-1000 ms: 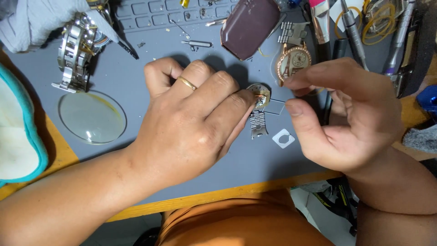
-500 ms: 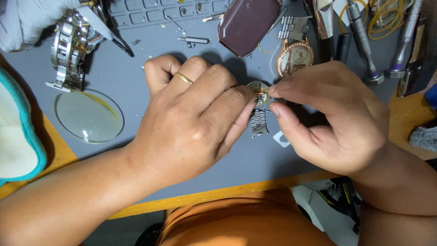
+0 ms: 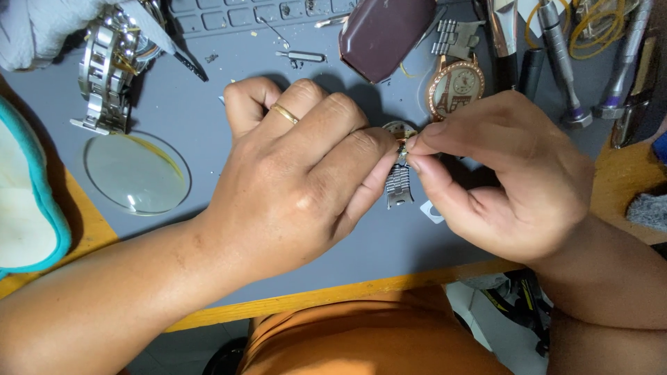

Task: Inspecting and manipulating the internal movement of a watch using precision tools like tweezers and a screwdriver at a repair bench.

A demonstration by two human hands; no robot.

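Small silver wristwatch with a metal link band [image 3: 398,182], held above the grey work mat [image 3: 208,104] between both hands. Left hand [image 3: 299,173] grips its case; right hand [image 3: 500,173] pinches the band's end. Round glass lens [image 3: 137,173] lies well left.

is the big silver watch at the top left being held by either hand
No, the silver watch lies untouched on the grey mat; both hands pinch a small watch mid-mat.
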